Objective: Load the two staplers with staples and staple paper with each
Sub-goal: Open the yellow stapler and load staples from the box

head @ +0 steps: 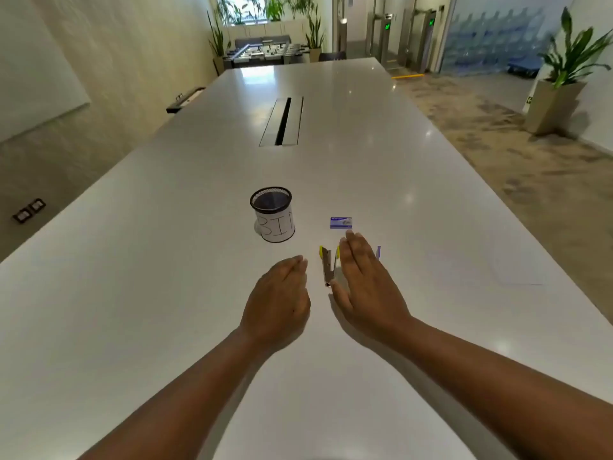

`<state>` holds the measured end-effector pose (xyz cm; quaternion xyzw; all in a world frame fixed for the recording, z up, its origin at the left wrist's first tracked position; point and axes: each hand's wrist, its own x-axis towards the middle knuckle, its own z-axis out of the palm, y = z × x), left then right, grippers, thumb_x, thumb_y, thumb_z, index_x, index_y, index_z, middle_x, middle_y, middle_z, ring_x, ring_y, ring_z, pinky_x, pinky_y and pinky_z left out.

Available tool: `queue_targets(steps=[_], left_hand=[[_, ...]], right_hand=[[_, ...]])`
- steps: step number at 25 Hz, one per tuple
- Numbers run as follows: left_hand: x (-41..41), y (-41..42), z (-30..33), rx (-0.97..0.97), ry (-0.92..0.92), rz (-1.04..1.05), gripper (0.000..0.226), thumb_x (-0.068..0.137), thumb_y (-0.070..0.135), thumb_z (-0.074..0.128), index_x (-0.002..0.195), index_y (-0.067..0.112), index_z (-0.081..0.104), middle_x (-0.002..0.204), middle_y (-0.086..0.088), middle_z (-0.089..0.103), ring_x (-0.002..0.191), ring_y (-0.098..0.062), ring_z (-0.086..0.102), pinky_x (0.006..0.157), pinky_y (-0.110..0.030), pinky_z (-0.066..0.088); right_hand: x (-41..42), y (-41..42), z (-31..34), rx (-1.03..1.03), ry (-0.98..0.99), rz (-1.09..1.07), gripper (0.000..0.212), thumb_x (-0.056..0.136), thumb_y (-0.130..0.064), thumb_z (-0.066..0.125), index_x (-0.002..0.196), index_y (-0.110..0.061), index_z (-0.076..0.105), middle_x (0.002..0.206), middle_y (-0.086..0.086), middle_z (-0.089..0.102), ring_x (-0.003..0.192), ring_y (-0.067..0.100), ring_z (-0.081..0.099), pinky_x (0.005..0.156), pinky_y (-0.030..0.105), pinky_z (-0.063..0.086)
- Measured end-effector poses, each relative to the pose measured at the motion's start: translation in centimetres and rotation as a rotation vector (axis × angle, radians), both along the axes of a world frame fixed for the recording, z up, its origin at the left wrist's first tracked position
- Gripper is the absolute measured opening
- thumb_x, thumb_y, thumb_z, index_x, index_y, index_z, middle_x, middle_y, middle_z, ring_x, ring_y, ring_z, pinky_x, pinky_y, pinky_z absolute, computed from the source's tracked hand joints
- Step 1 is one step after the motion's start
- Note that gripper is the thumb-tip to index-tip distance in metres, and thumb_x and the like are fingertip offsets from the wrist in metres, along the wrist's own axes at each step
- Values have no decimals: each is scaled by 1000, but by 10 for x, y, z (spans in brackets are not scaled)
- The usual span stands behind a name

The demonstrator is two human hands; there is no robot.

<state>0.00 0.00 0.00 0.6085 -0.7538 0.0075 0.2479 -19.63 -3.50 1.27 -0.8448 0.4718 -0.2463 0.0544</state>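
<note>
Hands flat, grip spread, beside yellow stapler; mesh cup labelled "BIN"

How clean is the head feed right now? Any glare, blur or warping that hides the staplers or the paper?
Head view: ceiling-light glare streaks the white table; the paper nearly vanishes, white on white; the right hand is slightly motion-blurred and hides most of the purple stapler; the yellow stapler reads soft; wide-angle bending at the edges.
</note>
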Motion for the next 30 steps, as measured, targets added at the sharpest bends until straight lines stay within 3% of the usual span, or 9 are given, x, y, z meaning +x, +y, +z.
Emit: queue_targets(steps=[4, 6, 8, 10, 12, 14, 19, 23, 30], left_hand=[[2, 9, -14, 115, 79, 42, 47, 95, 18, 56, 141, 10, 58, 147, -6, 57, 138, -17, 48, 113, -21, 29], [0, 10, -20, 115, 121, 51, 40, 95, 20, 57, 134, 13, 64, 141, -3, 62, 134, -16, 52, 110, -21, 34], [-4, 12, -23, 99, 114, 30, 35, 95, 22, 57, 127, 15, 68, 135, -1, 66, 128, -14, 55, 106, -24, 42], [-5, 13, -27, 95, 111, 14, 33, 95, 24, 56, 123, 16, 70, 131, 0, 68, 124, -12, 57, 102, -22, 43], [-4, 12, -28, 97, 145, 17, 34, 94, 24, 54, 122, 17, 71, 128, 3, 69, 122, -10, 56, 101, -17, 40], [-2, 9, -27, 124, 213, 40, 36, 93, 23, 49, 123, 21, 68, 126, 7, 68, 122, -8, 55, 100, -16, 40], [2, -5, -27, 237, 492, 171, 48, 90, 12, 46, 134, 23, 62, 135, 8, 63, 128, -10, 54, 108, -32, 47], [0, -9, -24, 269, 495, 186, 52, 94, 3, 52, 141, 24, 57, 142, 7, 59, 132, -10, 49, 107, -20, 37], [1, -8, -24, 281, 612, 181, 49, 93, 2, 53, 138, 21, 60, 139, 4, 62, 132, -12, 55, 113, -41, 46]], right_hand=[[-2, 9, -19, 125, -65, -24, 68, 104, -32, 47, 160, -7, 19, 169, 10, 17, 157, 16, 6, 117, 15, -7], [-2, 10, -26, 175, -91, -24, 62, 103, -33, 50, 156, -7, 32, 165, 10, 31, 154, 19, 22, 118, 16, 5], [-3, 7, -29, 195, -85, -15, 54, 101, -33, 52, 148, -7, 46, 158, 10, 44, 148, 22, 35, 120, 27, 25], [1, 5, -32, 189, -78, -17, 45, 98, -34, 56, 135, -7, 55, 144, 9, 56, 136, 25, 48, 112, 35, 41], [9, 2, -35, 178, -134, -48, 37, 95, -35, 62, 121, -9, 59, 123, 4, 63, 117, 24, 56, 97, 33, 48], [18, -4, -33, 178, -161, -97, 41, 93, -38, 64, 123, -12, 57, 110, -3, 56, 106, 20, 55, 87, 29, 48], [32, -11, -33, 161, -125, -120, 65, 96, -43, 59, 152, -16, 39, 112, 2, 57, 100, 19, 54, 83, 34, 52], [33, -11, -33, 130, -66, -137, 49, 101, -36, 51, 145, -14, 52, 116, 8, 63, 99, 26, 58, 85, 41, 54], [30, -6, -31, 129, -148, -212, 26, 95, -18, 56, 117, -10, 68, 95, 5, 66, 86, 23, 58, 72, 35, 54]])
